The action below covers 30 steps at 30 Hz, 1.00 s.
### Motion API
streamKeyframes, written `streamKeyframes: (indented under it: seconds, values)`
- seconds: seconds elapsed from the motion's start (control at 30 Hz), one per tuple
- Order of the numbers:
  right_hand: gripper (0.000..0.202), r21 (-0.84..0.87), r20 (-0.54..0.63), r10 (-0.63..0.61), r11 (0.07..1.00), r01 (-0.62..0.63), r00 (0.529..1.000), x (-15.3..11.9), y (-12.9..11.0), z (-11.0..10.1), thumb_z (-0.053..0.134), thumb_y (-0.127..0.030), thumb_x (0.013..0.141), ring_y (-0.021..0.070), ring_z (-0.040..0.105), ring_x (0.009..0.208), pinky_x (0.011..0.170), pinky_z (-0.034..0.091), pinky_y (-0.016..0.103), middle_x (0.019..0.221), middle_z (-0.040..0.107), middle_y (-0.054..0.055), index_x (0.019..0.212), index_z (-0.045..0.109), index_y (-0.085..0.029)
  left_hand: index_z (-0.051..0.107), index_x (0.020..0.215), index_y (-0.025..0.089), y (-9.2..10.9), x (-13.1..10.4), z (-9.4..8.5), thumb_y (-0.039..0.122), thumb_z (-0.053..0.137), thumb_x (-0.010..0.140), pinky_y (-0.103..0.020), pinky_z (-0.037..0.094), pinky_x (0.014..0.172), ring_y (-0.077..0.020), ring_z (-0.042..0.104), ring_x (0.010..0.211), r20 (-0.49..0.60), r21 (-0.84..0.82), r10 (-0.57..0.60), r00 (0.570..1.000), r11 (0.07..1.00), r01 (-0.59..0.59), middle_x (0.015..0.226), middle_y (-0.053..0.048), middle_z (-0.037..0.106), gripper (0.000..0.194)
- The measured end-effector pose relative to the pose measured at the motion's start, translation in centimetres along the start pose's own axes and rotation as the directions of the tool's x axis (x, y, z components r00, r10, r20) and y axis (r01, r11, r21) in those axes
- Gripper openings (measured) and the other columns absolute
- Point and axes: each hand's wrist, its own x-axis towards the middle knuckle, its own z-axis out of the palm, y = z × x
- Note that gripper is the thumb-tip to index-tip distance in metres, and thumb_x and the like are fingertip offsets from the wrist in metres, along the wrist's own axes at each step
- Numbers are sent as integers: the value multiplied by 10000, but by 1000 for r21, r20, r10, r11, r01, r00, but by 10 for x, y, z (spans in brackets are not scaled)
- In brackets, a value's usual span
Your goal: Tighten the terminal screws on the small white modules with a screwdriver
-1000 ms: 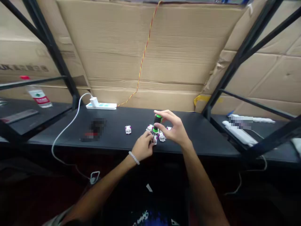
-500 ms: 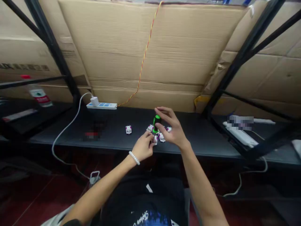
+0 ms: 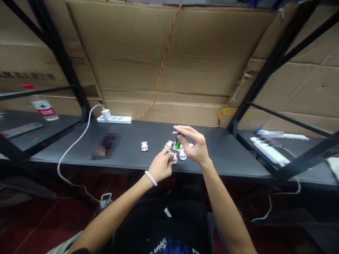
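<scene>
My right hand (image 3: 193,143) has its thumb and fingers closed round the black and green handle of a screwdriver (image 3: 177,144), which leans with its shaft pointing down toward my left hand. My left hand (image 3: 162,164) pinches a small white and purple part (image 3: 175,158) near the front of the black table (image 3: 127,141). Several similar white parts (image 3: 182,154) lie around the screwdriver. One more white part (image 3: 144,146) sits apart to the left. The screwdriver's tip is too small to make out.
A white power strip (image 3: 116,119) with a plug and cable stands at the back left. A blurred dark object (image 3: 106,145) lies on the left. Black metal frame posts (image 3: 246,102) rise at both sides, and cardboard (image 3: 201,56) walls the back.
The screwdriver has gone from nearly upright to tilted. My right hand has moved slightly down, with its fingers closer round the handle top. My left hand has hardly moved.
</scene>
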Motion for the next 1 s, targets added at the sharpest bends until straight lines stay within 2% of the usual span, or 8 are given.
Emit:
streamKeyframes:
  seconds: [0.17,0.23,0.37,0.43,0.57,0.63,0.8,1.0]
  values:
    - [496,-293,-111,-23,956,-10,994,-1,5,3,810,-412,913,174,635,731,706,616,323,881,676,36,1387,713,-303,610,870,199,0,0,0,22,635,856,-372,586,915,-218,660,949,4,10,-7,1000,1000,7,1071,-66,628,179]
    - [541,-295,-67,-4,955,-16,998,-3,7,3,737,-408,968,201,674,809,777,627,349,971,705,70,1485,632,-289,615,873,193,0,0,0,24,633,860,-376,583,933,-224,661,971,1,13,0,1000,1000,0,1068,-70,629,170]
    - [590,-32,129,54,998,-50,990,-4,9,-1,443,-282,1080,261,705,1182,1056,588,464,1425,653,146,1664,356,-268,628,876,188,-1,0,0,25,631,856,-368,588,943,-217,670,963,3,-3,-3,1000,1000,3,1073,-74,633,165]
    - [554,20,160,58,998,-62,985,-3,7,-4,458,-261,1069,250,706,1161,1021,608,450,1421,657,133,1622,430,-283,631,876,193,-1,0,1,36,635,857,-377,593,946,-221,676,964,-3,1,-5,1000,1000,5,1079,-76,636,158]
    - [402,-70,90,56,996,-50,994,0,1,-5,687,-291,974,205,667,868,766,639,378,1126,691,81,1376,675,-298,626,861,205,1,0,1,45,635,851,-386,602,931,-226,678,962,-13,28,-18,1000,999,18,1071,-70,642,160]
    - [388,-101,56,43,994,-38,998,1,-1,-3,726,-290,949,195,653,828,736,634,374,1099,669,76,1335,695,-294,624,854,208,2,0,1,47,630,848,-378,604,921,-221,678,955,-14,31,-29,999,999,30,1066,-66,646,161]
    - [372,-58,45,46,997,-43,998,-1,2,2,665,-249,990,236,711,1064,854,640,389,1256,706,97,1361,671,-287,593,843,208,2,0,3,40,646,820,-373,595,921,-225,686,946,-24,45,-58,998,997,59,1054,-63,660,179]
    - [374,-31,89,35,999,-33,995,-1,0,2,673,-259,993,204,717,931,798,628,356,1193,748,87,1367,661,-269,565,790,206,6,1,3,24,651,815,-364,589,883,-227,700,932,-27,38,-77,997,996,78,1047,-61,674,203]
